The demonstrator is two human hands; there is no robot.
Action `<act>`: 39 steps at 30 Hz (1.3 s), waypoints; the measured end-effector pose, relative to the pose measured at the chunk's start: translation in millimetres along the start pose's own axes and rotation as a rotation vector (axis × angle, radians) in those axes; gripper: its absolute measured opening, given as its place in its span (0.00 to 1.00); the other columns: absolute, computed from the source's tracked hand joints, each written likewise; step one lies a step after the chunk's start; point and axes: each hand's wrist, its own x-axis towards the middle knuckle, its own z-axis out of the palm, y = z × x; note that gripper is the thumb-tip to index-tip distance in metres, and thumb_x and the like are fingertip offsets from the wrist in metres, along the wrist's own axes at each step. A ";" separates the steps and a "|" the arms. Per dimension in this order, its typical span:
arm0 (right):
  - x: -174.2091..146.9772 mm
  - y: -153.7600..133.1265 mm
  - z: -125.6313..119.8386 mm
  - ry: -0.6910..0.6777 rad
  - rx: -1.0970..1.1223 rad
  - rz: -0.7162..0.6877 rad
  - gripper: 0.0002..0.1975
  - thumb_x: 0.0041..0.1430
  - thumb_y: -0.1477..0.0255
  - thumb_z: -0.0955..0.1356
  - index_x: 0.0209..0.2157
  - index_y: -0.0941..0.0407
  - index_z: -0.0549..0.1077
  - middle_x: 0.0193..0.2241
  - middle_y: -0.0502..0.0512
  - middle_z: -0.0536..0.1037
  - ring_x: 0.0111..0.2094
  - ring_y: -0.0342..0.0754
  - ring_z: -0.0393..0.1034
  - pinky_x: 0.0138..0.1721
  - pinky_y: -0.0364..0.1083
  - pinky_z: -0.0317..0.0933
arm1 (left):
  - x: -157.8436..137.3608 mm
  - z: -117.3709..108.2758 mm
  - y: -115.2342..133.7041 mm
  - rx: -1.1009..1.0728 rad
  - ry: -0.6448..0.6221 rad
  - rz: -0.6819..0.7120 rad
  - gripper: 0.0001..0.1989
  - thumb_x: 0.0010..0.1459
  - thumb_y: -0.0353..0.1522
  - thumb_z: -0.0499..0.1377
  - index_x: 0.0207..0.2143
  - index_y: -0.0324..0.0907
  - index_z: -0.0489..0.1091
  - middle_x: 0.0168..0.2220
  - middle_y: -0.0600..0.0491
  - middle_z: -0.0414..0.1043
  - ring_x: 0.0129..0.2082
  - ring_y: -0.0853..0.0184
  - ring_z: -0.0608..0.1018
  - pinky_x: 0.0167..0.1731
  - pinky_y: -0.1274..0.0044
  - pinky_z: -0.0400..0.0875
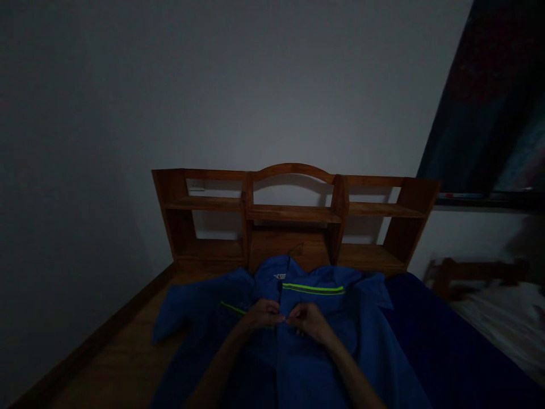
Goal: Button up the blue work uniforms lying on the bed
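Observation:
A blue short-sleeved work shirt (366,329) lies spread out in front of me, collar away from me, with bright yellow-green trim (313,289) across the chest. My left hand (264,314) pinches the shirt's front edge near the middle of the chest. Close beside it, my right hand (307,320) is also closed on the front edge, thumb and fingers together. The fingertips of both hands nearly meet. Whatever small part of the placket sits between them is too dark and small to make out. A pale label (280,276) shows inside the collar.
Behind the shirt stands a wooden headboard with shelves (293,213) against a pale wall (255,85). Wooden boards (123,352) show at the left, a dark blue cloth (451,341) at the right. Farther right are a dark curtain (477,102) and pale bedding (506,312).

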 end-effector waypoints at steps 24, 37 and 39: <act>-1.6 -5.4 1.0 -0.054 0.109 0.059 0.15 0.43 0.63 0.71 0.24 0.62 0.71 0.15 0.48 0.69 0.16 0.39 0.64 0.18 0.38 0.58 | -17.1 3.1 17.5 0.184 -0.031 0.043 0.19 0.43 0.44 0.61 0.19 0.39 0.59 0.18 0.61 0.55 0.20 0.75 0.59 0.21 0.81 0.49; -2.3 -1.8 -5.7 -0.021 0.135 0.044 0.15 0.43 0.65 0.71 0.30 0.60 0.69 0.20 0.47 0.71 0.19 0.43 0.69 0.19 0.41 0.64 | -4.8 7.3 1.3 0.256 0.104 0.096 0.17 0.42 0.41 0.59 0.18 0.41 0.54 0.17 0.62 0.51 0.19 0.76 0.56 0.20 0.81 0.48; -1.0 -1.0 -6.1 -0.035 0.146 0.036 0.16 0.42 0.64 0.72 0.30 0.61 0.70 0.20 0.47 0.72 0.19 0.42 0.69 0.20 0.40 0.64 | -5.9 7.6 3.0 0.263 0.106 0.102 0.17 0.43 0.41 0.59 0.17 0.41 0.54 0.18 0.62 0.50 0.19 0.76 0.56 0.20 0.81 0.48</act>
